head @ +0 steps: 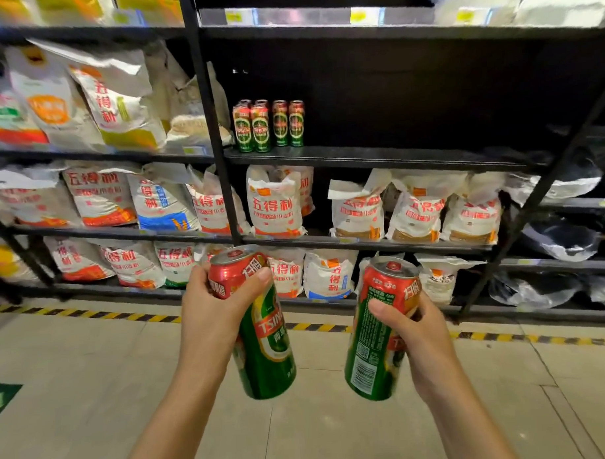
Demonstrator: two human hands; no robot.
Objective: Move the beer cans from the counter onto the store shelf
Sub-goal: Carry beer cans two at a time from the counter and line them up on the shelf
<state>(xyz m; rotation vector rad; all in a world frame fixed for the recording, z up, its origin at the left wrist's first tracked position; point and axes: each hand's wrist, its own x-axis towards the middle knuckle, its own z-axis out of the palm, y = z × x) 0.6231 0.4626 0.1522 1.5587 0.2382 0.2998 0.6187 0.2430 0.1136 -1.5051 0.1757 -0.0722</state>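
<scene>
Head view. You are mid-carry, facing the black metal store shelf [377, 156]; the desk the cans come from is not in view. Your left hand [211, 315] is wrapped round a tall green-and-red aluminium beer can [263, 337], thumb across its red upper band, can tilted with its top leaning left. Your right hand [416, 331] grips a second green-and-red beer can [377, 343] the same way, top leaning right. Both cans hang over the pale tiled floor [75, 357], near each other but not touching, well below the target level.

A cluster of matching green beer cans [269, 125] already stands upright at the left end of the shelf board, beside the black upright post [211, 122]. Board to their right looks bare.

Judgement: transport step, placement not begun. Next move calls for raising both cans, righting them to vertical, and setting them just right of the cluster without knocking it. White flour bags [276, 202] fill the level below.
</scene>
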